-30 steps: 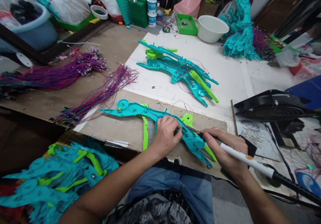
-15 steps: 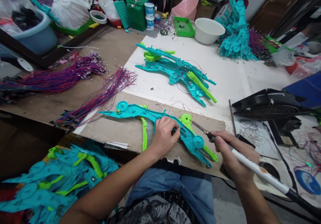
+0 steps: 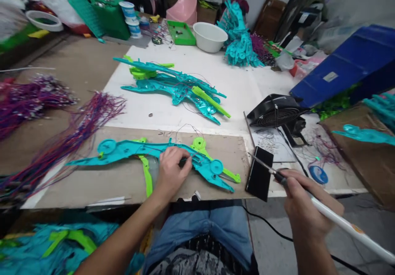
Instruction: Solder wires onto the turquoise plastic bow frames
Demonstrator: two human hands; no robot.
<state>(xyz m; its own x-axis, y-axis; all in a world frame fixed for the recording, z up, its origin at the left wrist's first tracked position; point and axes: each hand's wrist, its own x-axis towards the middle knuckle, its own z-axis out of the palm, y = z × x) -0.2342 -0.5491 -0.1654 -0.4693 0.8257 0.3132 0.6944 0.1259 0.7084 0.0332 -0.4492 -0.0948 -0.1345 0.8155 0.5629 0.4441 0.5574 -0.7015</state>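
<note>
A long teal plastic part [image 3: 129,148] with bright green legs [image 3: 146,171] lies across the brown board in front of me. My left hand [image 3: 173,167] is closed over its middle, fingers curled and pressed at the inner edge. Whether a thin wire is also pinched there is hidden. Fine dark wires loop up from the part behind the fingers. In my right hand [image 3: 308,205] is a white-handled soldering iron [image 3: 336,219], gripped like a pen. Its metal tip points left, over a black phone-like slab [image 3: 261,174], apart from the teal part.
More teal and green parts [image 3: 179,86] lie on the white sheet. Bundles of red and purple wires [image 3: 83,123] are at left. A black fan [image 3: 276,110] stands at right, near a blue bin [image 3: 348,65]. Further teal parts [image 3: 58,242] are heaped lower left.
The view has swung right. My right hand has drawn the soldering iron away from the teal part, to the right. My left hand stays on the part.
</note>
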